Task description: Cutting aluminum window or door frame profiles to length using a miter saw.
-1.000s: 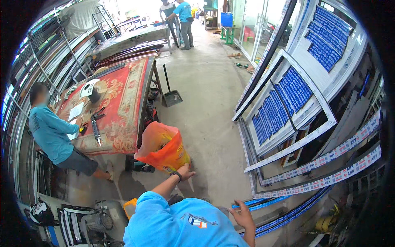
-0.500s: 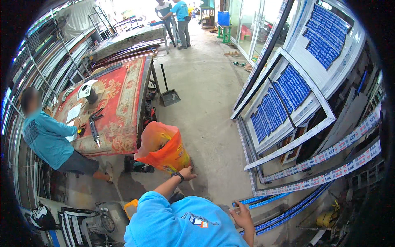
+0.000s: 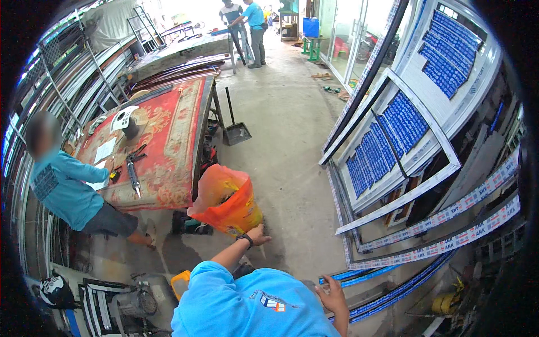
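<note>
My left hand (image 3: 258, 235), with a dark band at the wrist, hangs beside the lower right side of an orange-red sack (image 3: 227, 202). Its fingers are loosely extended, and I see nothing held in them; whether they touch the sack I cannot tell. The sack stands open at the top, with some dark contents showing inside. Low on the right, my right hand (image 3: 333, 299) is half curled, thumb and fingers apart with nothing visible between them. It appears in front of long blue-wrapped strips (image 3: 382, 300); contact is unclear.
A carpet-covered table (image 3: 163, 135) stands left, bearing a caulking gun (image 3: 133, 171), papers and a tape measure; a person (image 3: 73, 185) leans beside it. A long-handled dustpan (image 3: 237, 133) stands beyond. White frames (image 3: 404, 208) lean at right. Two people work far off.
The view has shifted slightly, so the surroundings sit a little further right. Both my hands keep nearly the same pose. The person at the table has barely moved.
</note>
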The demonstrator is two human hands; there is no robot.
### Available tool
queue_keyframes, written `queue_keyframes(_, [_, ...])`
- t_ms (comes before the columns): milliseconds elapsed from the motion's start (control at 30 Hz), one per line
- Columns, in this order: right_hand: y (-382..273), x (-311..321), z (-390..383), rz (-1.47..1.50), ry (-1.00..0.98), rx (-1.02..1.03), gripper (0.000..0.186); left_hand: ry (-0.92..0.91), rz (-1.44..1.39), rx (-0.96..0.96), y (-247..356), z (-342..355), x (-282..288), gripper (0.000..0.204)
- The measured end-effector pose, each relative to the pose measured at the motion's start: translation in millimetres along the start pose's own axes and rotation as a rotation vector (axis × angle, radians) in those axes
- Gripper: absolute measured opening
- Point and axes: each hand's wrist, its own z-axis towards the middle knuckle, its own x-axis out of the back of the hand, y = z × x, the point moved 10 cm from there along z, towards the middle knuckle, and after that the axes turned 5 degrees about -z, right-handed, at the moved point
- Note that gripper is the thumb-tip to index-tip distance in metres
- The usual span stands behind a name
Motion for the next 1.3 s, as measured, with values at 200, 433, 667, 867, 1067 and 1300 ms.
queue_keyframes(200, [-0.5, -6.5, -12.6, 0.022, -0.088, -0.010, 0.065, 0.042, -0.038, 0.041, -8.5, -18.3, -11.4, 0.085])
queue_keyframes(433, [13.5, 8.2, -45.4, -0.051, -0.054, 0.053, 0.062, 0.175, -0.048, -0.032, -37.4, -36.9, -43.4, 0.080])
queue_keyframes(667, [80.6, 10.4, -128.8, 0.032, 0.010, -0.014, 0.063, 0.051, 0.035, 0.062, 22.4, -85.8, -89.6, 0.089])
queue_keyframes(867, [138.6, -1.3, -213.7, -0.099, 0.032, 0.024, 0.062, -0.042, 0.006, -0.028, 55.2, -123.0, -169.1, 0.093])
queue_keyframes(1067, [173.3, -15.0, -290.3, 0.051, 0.062, -0.045, 0.062, -0.063, 0.134, 0.046, 23.9, -163.7, -240.0, 0.091])
queue_keyframes(1300, [213.5, -22.1, -333.1, 0.031, 0.115, -0.199, 0.060, -0.389, 0.122, 0.270, -66.0, -176.4, -295.7, 0.056])
